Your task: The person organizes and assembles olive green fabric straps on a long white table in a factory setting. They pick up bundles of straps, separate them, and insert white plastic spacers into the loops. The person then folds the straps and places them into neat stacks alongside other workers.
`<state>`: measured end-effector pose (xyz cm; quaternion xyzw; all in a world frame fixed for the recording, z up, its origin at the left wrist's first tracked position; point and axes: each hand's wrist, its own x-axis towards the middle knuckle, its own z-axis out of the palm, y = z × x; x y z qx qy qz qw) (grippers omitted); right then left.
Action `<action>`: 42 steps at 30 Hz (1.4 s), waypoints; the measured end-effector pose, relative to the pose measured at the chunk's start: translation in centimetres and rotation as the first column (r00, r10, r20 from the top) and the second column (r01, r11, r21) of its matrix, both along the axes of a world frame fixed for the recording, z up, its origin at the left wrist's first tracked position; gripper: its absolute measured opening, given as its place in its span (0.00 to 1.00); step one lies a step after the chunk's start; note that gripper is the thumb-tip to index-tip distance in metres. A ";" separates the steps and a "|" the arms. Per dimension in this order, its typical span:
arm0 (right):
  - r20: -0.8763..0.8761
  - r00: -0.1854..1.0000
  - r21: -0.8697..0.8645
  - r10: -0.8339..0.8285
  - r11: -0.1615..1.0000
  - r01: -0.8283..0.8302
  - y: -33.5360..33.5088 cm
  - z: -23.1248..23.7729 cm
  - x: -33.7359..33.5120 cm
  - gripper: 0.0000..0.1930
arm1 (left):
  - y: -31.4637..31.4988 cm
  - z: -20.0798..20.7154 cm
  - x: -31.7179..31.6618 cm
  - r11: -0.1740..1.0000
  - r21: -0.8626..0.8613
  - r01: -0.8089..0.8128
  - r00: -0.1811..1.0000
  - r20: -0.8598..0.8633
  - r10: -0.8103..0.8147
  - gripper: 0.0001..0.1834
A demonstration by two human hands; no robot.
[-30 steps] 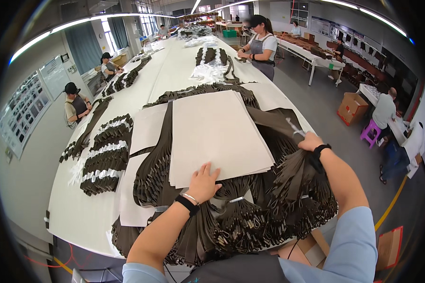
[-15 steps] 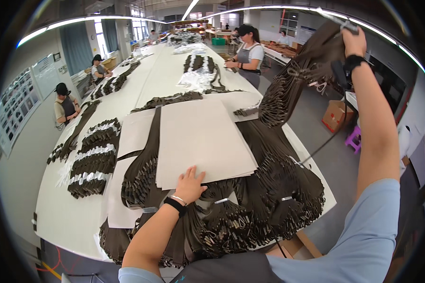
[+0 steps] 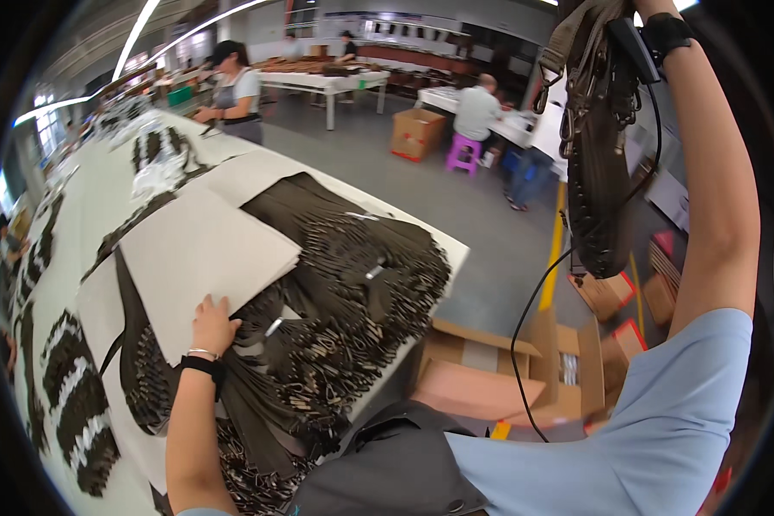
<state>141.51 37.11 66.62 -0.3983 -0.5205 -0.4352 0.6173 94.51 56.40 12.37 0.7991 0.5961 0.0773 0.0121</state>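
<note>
Strap bundle, dark brown with metal hooks, hangs at the upper right. From left to right, we note first the banded straps, wrapped in white, lying on the tabletop. Next comes a stack of pale sheets. Our left hand rests on its near edge, fingers slightly spread, as it did half a second ago. Just right of the stack, a broad strap pile fans toward the tabletop's near right corner, its hooks massed along the outer rim. Beyond that edge, an open carton stands on the floor. Our right hand is cut by the upper border; we cannot tell how its fingers are set. The bundle hangs just beside our right wrist. Earlier it overlapped the tabletop's right edge; now, with our view turned rightward, it appears well apart from the tabletop and gathered into a narrower column.
</note>
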 end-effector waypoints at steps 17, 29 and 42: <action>0.099 0.986 -0.779 -0.138 0.605 0.163 -41.7 -15.3 -8.1 0.30 | -39.8 -10.1 12.6 -0.263 -0.710 0.653 0.755 0.588 0.289 0.55; 0.355 0.723 -0.932 0.593 0.282 0.227 -51.9 -24.4 -28.8 0.27 | -65.3 -22.9 -6.0 0.058 -0.606 0.793 -0.121 -0.063 0.991 0.53; 0.445 0.257 -0.837 0.858 0.501 -0.223 -57.8 -24.2 -52.1 0.32 | -84.2 -22.9 -25.1 0.360 -0.345 0.867 -0.472 -0.339 0.814 0.34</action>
